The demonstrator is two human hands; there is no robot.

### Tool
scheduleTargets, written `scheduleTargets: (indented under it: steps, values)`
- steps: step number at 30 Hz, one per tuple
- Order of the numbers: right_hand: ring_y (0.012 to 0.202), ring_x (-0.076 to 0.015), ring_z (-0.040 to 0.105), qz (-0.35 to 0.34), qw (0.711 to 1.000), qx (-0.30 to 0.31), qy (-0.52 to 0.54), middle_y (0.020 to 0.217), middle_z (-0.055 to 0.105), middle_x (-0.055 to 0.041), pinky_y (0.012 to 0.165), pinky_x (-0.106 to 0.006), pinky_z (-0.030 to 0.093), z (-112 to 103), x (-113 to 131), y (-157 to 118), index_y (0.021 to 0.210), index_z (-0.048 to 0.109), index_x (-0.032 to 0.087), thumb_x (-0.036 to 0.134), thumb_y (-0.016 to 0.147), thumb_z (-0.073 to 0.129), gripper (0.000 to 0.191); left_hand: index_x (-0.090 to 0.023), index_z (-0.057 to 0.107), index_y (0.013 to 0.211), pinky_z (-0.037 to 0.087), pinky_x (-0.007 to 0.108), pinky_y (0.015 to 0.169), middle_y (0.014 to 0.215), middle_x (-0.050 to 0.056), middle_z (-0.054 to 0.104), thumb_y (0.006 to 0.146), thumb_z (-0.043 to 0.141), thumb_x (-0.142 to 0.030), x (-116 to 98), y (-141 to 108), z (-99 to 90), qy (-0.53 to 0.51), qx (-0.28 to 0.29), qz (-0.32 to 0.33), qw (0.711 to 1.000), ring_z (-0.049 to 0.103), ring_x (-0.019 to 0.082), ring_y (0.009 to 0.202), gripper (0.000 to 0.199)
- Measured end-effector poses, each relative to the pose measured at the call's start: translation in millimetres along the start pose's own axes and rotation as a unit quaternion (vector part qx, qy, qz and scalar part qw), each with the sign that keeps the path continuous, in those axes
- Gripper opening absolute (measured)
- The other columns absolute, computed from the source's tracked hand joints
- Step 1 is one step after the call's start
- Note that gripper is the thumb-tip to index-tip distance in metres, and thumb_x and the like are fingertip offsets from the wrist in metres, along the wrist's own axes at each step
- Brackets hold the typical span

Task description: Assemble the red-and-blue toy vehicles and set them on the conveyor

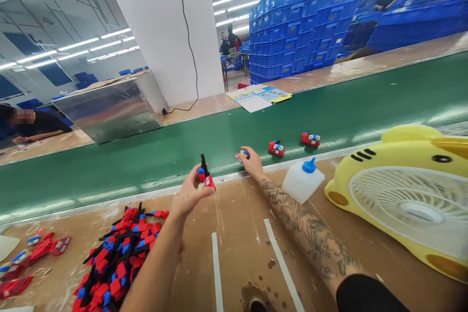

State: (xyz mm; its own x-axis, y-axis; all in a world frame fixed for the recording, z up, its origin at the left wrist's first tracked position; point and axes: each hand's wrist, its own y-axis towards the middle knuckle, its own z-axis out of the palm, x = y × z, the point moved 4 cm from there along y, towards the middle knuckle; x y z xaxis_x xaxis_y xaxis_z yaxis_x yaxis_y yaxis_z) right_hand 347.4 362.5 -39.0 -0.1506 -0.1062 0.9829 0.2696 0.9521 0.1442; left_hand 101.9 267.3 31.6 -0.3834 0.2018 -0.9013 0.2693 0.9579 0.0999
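Observation:
My left hand point(193, 193) is closed on a small red and blue toy part point(207, 181) with a black piece sticking up, above the brown table. Over the near edge of the green conveyor belt point(153, 153), my right hand point(252, 162) grips a small red, white and blue toy point(242, 155), partly hidden by the fingers. Two similar toys, one nearer point(277, 148) and one farther right point(310, 139), lie on the belt. A heap of red, blue and black parts point(120, 258) covers the table left of my left forearm.
Right of my right forearm stand a white bottle with a blue cap point(303, 180) and a yellow fan point(413, 204). More red toy parts point(44, 248) lie far left. Beyond the belt are printed sheets point(259, 96), a pillar point(171, 29), stacked blue crates point(296, 34) and a person point(44, 124).

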Motion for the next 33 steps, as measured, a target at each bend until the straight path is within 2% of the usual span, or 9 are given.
scheduleTargets:
  steps: [1, 6, 10, 13, 19, 23, 27, 30, 33]
  values:
    - [0.091, -0.0224, 0.062, 0.006, 0.999, 0.002, 0.040, 0.097, 0.067, -0.0069, 0.083, -0.038, 0.049, -1, 3, -12, 0.114, 0.060, 0.021, 0.049, 0.083, 0.062, 0.042, -0.022, 0.035, 0.143, 0.047, 0.029, 0.091, 0.115, 0.005, 0.061, 0.074, 0.070, -0.040, 8, 30, 4.9, 0.162, 0.026, -0.031, 0.986, 0.060, 0.019, 0.101, 0.079]
    - [0.070, -0.0152, 0.063, 0.056, 0.969, 0.034, 0.238, 0.092, 0.069, -0.0049, 0.065, -0.031, 0.054, -13, 17, -98, 0.110, 0.062, 0.023, 0.067, 0.080, 0.064, 0.054, -0.015, 0.056, 0.122, 0.052, 0.038, 0.087, 0.108, 0.009, 0.064, 0.079, 0.075, -0.030, 26, 145, 46.8, 0.323, 0.110, -0.093, 0.935, 0.062, 0.022, 0.097, 0.049]
    - [0.074, -0.0120, 0.064, 0.157, 0.853, 0.085, 0.490, 0.094, 0.071, -0.0014, 0.065, -0.024, 0.053, -31, 29, -164, 0.106, 0.065, 0.025, 0.046, 0.073, 0.083, 0.043, -0.015, 0.061, 0.114, 0.056, 0.041, 0.083, 0.111, 0.008, 0.064, 0.093, 0.063, -0.035, 30, 173, 70.9, 0.404, 0.170, -0.132, 0.889, 0.064, 0.021, 0.096, 0.029]
    - [0.084, -0.0146, 0.068, 0.142, 0.833, 0.136, 0.517, 0.096, 0.073, -0.0020, 0.073, -0.026, 0.053, -44, 46, -198, 0.106, 0.065, 0.027, 0.037, 0.074, 0.085, 0.039, -0.015, 0.059, 0.120, 0.056, 0.042, 0.084, 0.116, 0.009, 0.063, 0.093, 0.062, -0.038, 26, 168, 78.0, 0.437, 0.173, -0.120, 0.875, 0.064, 0.022, 0.098, 0.035]
    - [0.087, -0.0203, 0.070, 0.087, 0.830, 0.230, 0.500, 0.102, 0.072, -0.0036, 0.075, -0.033, 0.053, -55, 62, -239, 0.104, 0.065, 0.029, 0.035, 0.072, 0.086, 0.038, -0.013, 0.042, 0.141, 0.043, 0.046, 0.102, 0.137, 0.020, 0.050, 0.089, 0.060, -0.044, 18, 96, 50.9, 0.494, 0.127, -0.024, 0.860, 0.051, 0.032, 0.125, 0.063]
    - [0.077, -0.0178, 0.069, 0.159, 0.847, 0.214, 0.460, 0.095, 0.073, -0.0046, 0.056, -0.024, 0.047, -62, 39, -251, 0.111, 0.066, 0.029, 0.037, 0.076, 0.083, 0.040, -0.016, 0.065, 0.114, 0.047, 0.039, 0.093, 0.109, 0.015, 0.067, 0.084, 0.058, -0.030, 27, -4, -13.0, 0.525, 0.185, -0.020, 0.830, 0.062, 0.031, 0.107, 0.034]
    - [0.085, -0.0189, 0.069, 0.239, 0.863, 0.151, 0.418, 0.096, 0.074, -0.0065, 0.069, -0.029, 0.051, -75, 8, -254, 0.116, 0.067, 0.025, 0.039, 0.077, 0.080, 0.042, -0.022, 0.066, 0.108, 0.049, 0.033, 0.088, 0.104, 0.009, 0.068, 0.079, 0.061, -0.025, 30, -106, -59.9, 0.538, 0.230, -0.033, 0.811, 0.065, 0.027, 0.100, 0.030]
    - [0.097, -0.0241, 0.069, 0.273, 0.848, 0.180, 0.417, 0.101, 0.074, -0.0087, 0.087, -0.038, 0.051, -78, -1, -259, 0.119, 0.067, 0.024, 0.038, 0.077, 0.078, 0.046, -0.021, 0.063, 0.112, 0.048, 0.034, 0.092, 0.115, 0.011, 0.064, 0.081, 0.060, -0.025, 32, -142, -64.6, 0.551, 0.226, -0.027, 0.803, 0.063, 0.027, 0.107, 0.031]
    - [0.102, -0.0258, 0.068, 0.274, 0.845, 0.222, 0.402, 0.103, 0.074, -0.0098, 0.098, -0.042, 0.046, -79, 2, -267, 0.124, 0.064, 0.022, 0.034, 0.078, 0.076, 0.049, -0.018, 0.064, 0.100, 0.049, 0.038, 0.089, 0.105, 0.014, 0.066, 0.083, 0.056, -0.024, 36, -144, -56.4, 0.565, 0.222, -0.021, 0.794, 0.064, 0.030, 0.103, 0.020]
